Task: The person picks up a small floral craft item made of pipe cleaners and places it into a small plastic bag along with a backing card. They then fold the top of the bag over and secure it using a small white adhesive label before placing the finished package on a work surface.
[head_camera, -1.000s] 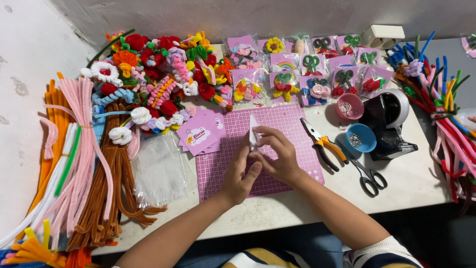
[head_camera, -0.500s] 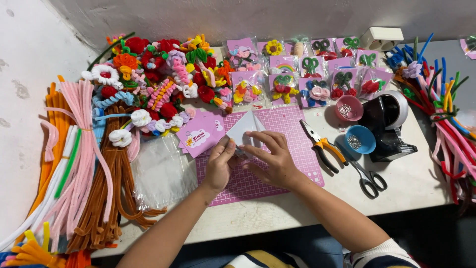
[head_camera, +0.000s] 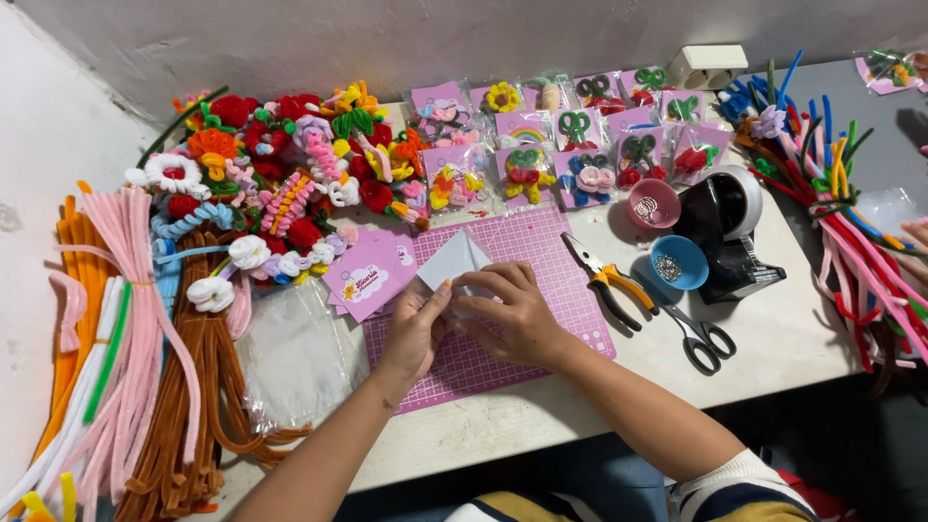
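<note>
You have a small clear plastic sleeve (head_camera: 454, 263) pinched between both hands over the pink cutting mat (head_camera: 570, 300), left hand (head_camera: 414, 329) at its 7 o'clock corner, right hand (head_camera: 517, 311) at 4 o'clock, each grip clamped on it. You look to be opening its mouth; next, part the layers gently, with the pink backing cards (head_camera: 367, 278) lying at 9 o'clock.

1. The cutting mat (head_camera: 541, 261) is pink with a pale grid.
2. The small bag (head_camera: 452, 261) looks clear-white.
3. The pliers (head_camera: 609, 283) have orange-and-black handles.
4. One little bowl (head_camera: 678, 263) is blue, the other bowl (head_camera: 653, 204) pink.
5. The scissors (head_camera: 698, 333) are black.
6. The cards (head_camera: 369, 275) are pink.
7. The long fuzzy stems (head_camera: 126, 329) go pale pink, brown and orange.
</note>
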